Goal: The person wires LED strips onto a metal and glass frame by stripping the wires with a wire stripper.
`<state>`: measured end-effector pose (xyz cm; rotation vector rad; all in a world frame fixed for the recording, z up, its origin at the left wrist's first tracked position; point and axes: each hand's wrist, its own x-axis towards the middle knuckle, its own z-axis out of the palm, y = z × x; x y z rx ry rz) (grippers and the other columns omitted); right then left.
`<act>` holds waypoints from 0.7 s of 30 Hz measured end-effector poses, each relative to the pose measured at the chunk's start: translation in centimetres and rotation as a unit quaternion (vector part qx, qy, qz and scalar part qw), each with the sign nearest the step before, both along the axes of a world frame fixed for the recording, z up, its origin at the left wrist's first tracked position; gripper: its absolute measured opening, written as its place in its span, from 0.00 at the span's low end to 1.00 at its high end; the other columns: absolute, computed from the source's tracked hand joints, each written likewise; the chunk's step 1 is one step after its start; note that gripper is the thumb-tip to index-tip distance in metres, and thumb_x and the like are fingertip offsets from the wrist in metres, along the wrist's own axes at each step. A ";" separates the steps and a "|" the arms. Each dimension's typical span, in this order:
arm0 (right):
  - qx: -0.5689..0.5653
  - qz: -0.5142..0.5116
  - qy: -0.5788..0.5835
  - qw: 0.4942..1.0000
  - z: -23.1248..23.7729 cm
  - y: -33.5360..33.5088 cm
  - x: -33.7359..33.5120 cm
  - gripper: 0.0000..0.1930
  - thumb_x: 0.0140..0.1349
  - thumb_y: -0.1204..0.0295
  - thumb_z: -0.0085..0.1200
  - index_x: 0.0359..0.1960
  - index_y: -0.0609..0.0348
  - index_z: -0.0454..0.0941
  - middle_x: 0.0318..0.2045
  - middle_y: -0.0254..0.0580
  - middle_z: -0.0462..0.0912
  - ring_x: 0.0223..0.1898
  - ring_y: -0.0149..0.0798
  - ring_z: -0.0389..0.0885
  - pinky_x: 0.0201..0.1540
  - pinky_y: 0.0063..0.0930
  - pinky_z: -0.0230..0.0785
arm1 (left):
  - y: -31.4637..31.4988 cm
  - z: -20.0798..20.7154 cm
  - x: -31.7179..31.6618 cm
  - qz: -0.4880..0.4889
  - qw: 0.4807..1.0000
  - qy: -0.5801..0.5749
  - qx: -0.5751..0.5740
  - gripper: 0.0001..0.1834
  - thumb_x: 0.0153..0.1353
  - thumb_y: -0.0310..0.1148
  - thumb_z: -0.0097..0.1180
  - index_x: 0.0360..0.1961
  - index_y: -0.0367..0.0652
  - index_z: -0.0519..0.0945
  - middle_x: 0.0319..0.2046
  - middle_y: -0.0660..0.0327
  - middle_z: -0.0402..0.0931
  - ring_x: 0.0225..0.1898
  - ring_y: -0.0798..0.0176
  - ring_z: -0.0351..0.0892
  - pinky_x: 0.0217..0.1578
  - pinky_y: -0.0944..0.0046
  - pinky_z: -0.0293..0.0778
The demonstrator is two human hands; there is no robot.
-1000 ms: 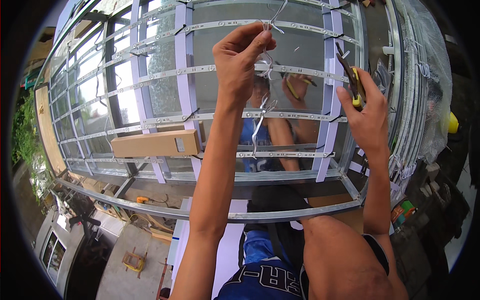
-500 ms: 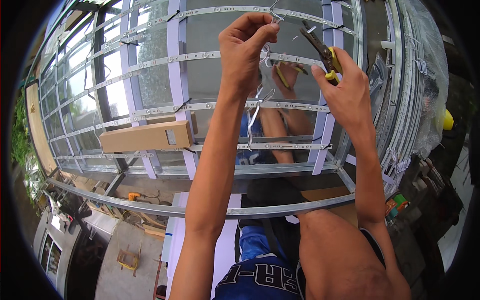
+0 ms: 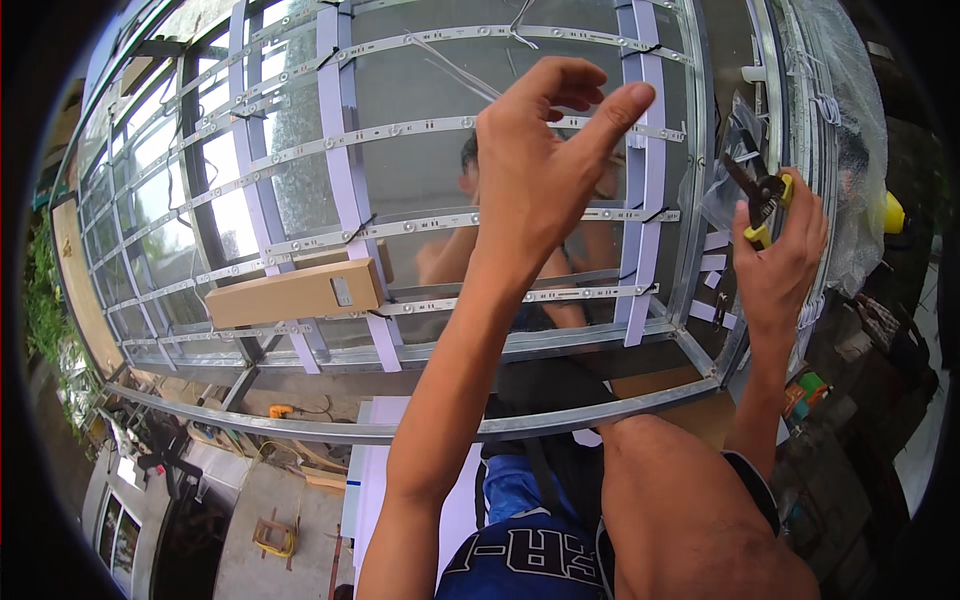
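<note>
My left hand (image 3: 545, 145) hovers over the middle of a metal-framed panel, thumb stretched out and fingers loosely curled apart, with nothing visible in it. Behind it run LED strips (image 3: 400, 130) fixed across pale lilac uprights (image 3: 345, 165). Thin white wires (image 3: 450, 66) stick out beside the hand, and another wire (image 3: 517, 28) hangs from the upper strip. Past the panel's right edge, my right hand (image 3: 785, 255) grips pliers (image 3: 762, 198) with dark jaws and yellow handles. The jaws point up and left, spread apart, over a clear plastic bag (image 3: 728, 165).
A long cardboard box (image 3: 290, 292) lies across the lower strips on the left. Metal bars (image 3: 790, 110) and clear wrap (image 3: 850, 230) lie to the right. The frame's near rail (image 3: 440, 430) passes before my knee. An orange drill (image 3: 283, 410) lies below left.
My left hand has left the wire at the upper strip, come down to the right and opened. My right hand has carried the pliers right and down, off the panel.
</note>
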<state>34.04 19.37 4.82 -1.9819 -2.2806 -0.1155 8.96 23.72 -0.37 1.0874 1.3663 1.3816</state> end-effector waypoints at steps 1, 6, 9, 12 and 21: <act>-0.021 -0.007 0.015 1.000 -0.4 -0.4 -1.5 0.37 0.47 0.74 0.71 0.63 0.58 0.70 0.49 0.50 0.74 0.55 0.56 0.73 0.61 0.52 0.62 | -0.8 1.1 0.8 -0.063 0.993 -0.049 -0.083 0.25 0.56 0.47 0.75 0.39 0.32 0.85 0.32 0.55 0.86 0.37 0.62 0.86 0.42 0.63 0.77; -0.038 0.023 0.045 0.998 -0.2 -0.6 -5.5 0.41 0.44 0.75 0.72 0.63 0.56 0.69 0.47 0.47 0.72 0.54 0.53 0.71 0.61 0.51 0.60 | -3.1 3.2 2.0 -0.090 0.976 -0.081 -0.182 0.19 0.57 0.35 0.76 0.40 0.29 0.85 0.32 0.56 0.86 0.36 0.68 0.85 0.41 0.69 0.80; -0.030 0.030 0.046 0.998 0.1 -1.0 -6.2 0.39 0.45 0.74 0.72 0.63 0.56 0.70 0.47 0.46 0.72 0.53 0.51 0.70 0.59 0.51 0.60 | -4.0 3.5 1.8 -0.055 0.983 -0.064 -0.164 0.16 0.56 0.33 0.74 0.39 0.30 0.86 0.29 0.57 0.86 0.31 0.69 0.85 0.35 0.70 0.79; -0.025 0.033 0.046 0.998 0.1 -1.4 -6.4 0.38 0.46 0.73 0.72 0.63 0.56 0.71 0.47 0.46 0.72 0.53 0.51 0.70 0.59 0.51 0.60 | -4.3 4.0 1.8 -0.058 0.982 -0.057 -0.170 0.14 0.59 0.32 0.71 0.38 0.29 0.86 0.27 0.57 0.86 0.28 0.70 0.85 0.31 0.70 0.78; 0.106 -0.094 0.053 0.989 -0.5 -2.0 2.8 0.28 0.60 0.69 0.67 0.61 0.64 0.72 0.51 0.55 0.77 0.56 0.59 0.74 0.62 0.52 0.64 | -5.6 5.5 4.7 0.090 0.977 -0.172 -0.084 0.11 0.70 0.31 0.61 0.38 0.30 0.84 0.32 0.58 0.85 0.36 0.70 0.83 0.39 0.68 0.76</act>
